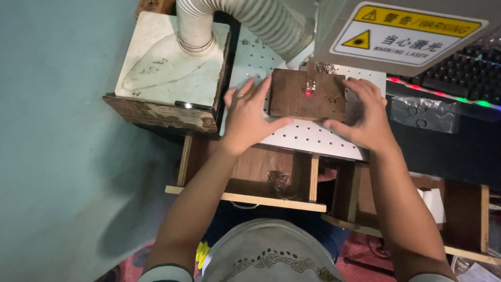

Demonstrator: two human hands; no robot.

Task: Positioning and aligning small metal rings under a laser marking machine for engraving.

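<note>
Hands [248, 117] flat beside wooden block [308, 96]

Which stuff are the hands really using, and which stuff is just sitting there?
In use:
left hand and right hand, steadying the block
wooden block
small metal piece with a red light dot
holed plate under the block

Just there:
hose
keyboard
plastic bag
warning sign
wooden trays

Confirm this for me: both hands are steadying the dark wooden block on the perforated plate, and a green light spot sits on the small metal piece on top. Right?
Not quite. In the head view the light spot is red, not green. The left hand and right hand do flank the dark wooden block on the perforated plate.
</note>
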